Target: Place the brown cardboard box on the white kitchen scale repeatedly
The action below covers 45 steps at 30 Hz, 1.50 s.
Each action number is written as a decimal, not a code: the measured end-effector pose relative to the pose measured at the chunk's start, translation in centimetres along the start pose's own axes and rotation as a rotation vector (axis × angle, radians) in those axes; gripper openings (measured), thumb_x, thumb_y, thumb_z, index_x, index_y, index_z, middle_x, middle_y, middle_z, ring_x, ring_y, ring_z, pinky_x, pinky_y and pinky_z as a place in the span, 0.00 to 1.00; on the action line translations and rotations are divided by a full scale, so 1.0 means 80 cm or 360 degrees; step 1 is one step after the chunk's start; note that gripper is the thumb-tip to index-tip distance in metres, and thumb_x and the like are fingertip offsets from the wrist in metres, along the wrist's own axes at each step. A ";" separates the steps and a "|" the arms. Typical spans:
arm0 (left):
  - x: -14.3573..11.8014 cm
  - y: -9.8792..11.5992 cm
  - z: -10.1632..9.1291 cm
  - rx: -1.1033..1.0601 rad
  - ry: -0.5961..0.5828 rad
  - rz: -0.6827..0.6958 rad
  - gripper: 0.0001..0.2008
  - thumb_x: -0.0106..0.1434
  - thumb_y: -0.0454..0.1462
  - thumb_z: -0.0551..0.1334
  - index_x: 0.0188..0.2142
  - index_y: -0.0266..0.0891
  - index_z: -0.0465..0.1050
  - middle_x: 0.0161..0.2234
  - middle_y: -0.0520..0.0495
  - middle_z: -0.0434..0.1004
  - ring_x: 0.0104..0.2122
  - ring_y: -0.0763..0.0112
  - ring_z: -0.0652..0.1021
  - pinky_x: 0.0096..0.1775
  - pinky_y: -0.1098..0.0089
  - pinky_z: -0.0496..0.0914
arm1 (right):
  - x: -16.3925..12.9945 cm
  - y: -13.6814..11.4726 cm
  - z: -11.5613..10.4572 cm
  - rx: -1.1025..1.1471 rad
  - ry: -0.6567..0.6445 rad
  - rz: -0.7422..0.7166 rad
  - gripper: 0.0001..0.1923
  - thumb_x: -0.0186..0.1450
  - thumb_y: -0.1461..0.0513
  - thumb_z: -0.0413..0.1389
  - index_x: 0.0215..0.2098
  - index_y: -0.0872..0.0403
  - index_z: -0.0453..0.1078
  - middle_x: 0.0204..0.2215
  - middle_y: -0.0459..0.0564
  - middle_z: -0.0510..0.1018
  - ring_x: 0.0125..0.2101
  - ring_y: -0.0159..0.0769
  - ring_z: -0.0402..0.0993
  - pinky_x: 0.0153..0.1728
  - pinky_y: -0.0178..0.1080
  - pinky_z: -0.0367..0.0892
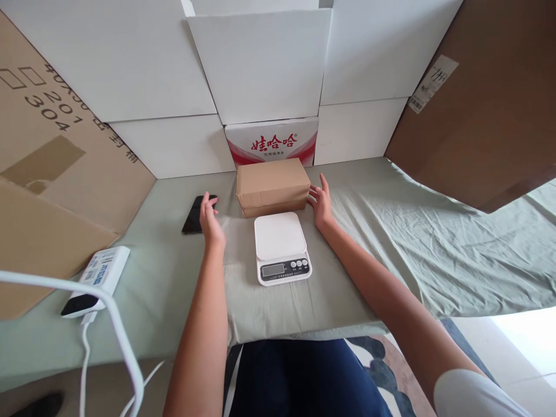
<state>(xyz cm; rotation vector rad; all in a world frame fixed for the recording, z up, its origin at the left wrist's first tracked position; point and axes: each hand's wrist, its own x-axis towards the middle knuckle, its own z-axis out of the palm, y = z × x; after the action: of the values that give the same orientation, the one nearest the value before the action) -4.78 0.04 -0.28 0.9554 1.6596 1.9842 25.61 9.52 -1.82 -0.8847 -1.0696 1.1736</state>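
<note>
brown box (272, 185) sits on the green cloth (391, 243) at the back of the table, just behind the white scale (281, 246) and just in front of a white and red box (273, 142) with red writing on it. it is closed and lies flat. big white boards (260, 63) stand up behind it like a wall, and big brown cardboard sheets lean in on both sides, one on the left (52, 174) with numbers on it and one on the right (486, 104) with a paper sticker. the green cloth covers the whole table top and has many wrinkles on the right side. both bare arms reach forward over the table, one on each side of the scale. the right hand (320, 201) is open with the fingers spread a little, and the fingertips are at the right end of the brown box, touching it or almost touching it. the left hand (210, 219) is open too, fingers loose and apart, holding nothing, near the left end of the box but not on it. a black phone (195, 215) lies flat on the cloth right beside the left hand. the scale has a flat white top, a small grey screen and little round buttons at its front. a white power bank (98, 281) with a white cord (87, 347) lies near the left edge of the table.
</note>
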 end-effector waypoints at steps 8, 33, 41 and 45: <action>0.002 0.010 -0.002 -0.0184 0.0071 -0.0187 0.28 0.68 0.50 0.58 0.62 0.42 0.76 0.50 0.40 0.82 0.33 0.70 0.72 0.27 0.71 0.57 | 0.004 0.007 -0.006 0.0137 0.0089 0.0026 0.37 0.65 0.50 0.54 0.72 0.37 0.59 0.51 0.47 0.78 0.47 0.35 0.78 0.49 0.40 0.76; -0.010 -0.016 0.016 -0.0181 -0.0396 -0.0147 0.46 0.63 0.72 0.48 0.57 0.41 0.79 0.55 0.32 0.80 0.53 0.52 0.79 0.39 0.65 0.72 | -0.020 -0.012 0.006 -0.0175 -0.0281 -0.0229 0.32 0.68 0.44 0.53 0.68 0.40 0.63 0.69 0.46 0.71 0.68 0.48 0.65 0.66 0.55 0.67; -0.021 -0.011 0.029 -0.0312 -0.0472 -0.0130 0.42 0.63 0.71 0.53 0.54 0.42 0.80 0.62 0.32 0.76 0.61 0.51 0.77 0.52 0.59 0.74 | -0.021 -0.012 0.009 -0.0235 -0.0268 -0.0282 0.37 0.67 0.41 0.54 0.72 0.40 0.59 0.71 0.47 0.68 0.71 0.49 0.61 0.71 0.58 0.61; -0.027 -0.009 0.036 -0.0345 -0.0479 -0.0085 0.40 0.64 0.69 0.55 0.58 0.43 0.78 0.65 0.33 0.74 0.65 0.53 0.74 0.59 0.58 0.71 | -0.024 -0.016 0.010 -0.0295 -0.0282 -0.0314 0.39 0.68 0.40 0.54 0.73 0.43 0.59 0.72 0.49 0.65 0.72 0.48 0.59 0.73 0.56 0.56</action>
<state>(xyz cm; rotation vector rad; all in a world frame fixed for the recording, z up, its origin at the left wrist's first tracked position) -1.31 0.80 -1.34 1.0554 1.2673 1.8339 25.07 7.37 -0.74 -0.8063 -1.3954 1.0128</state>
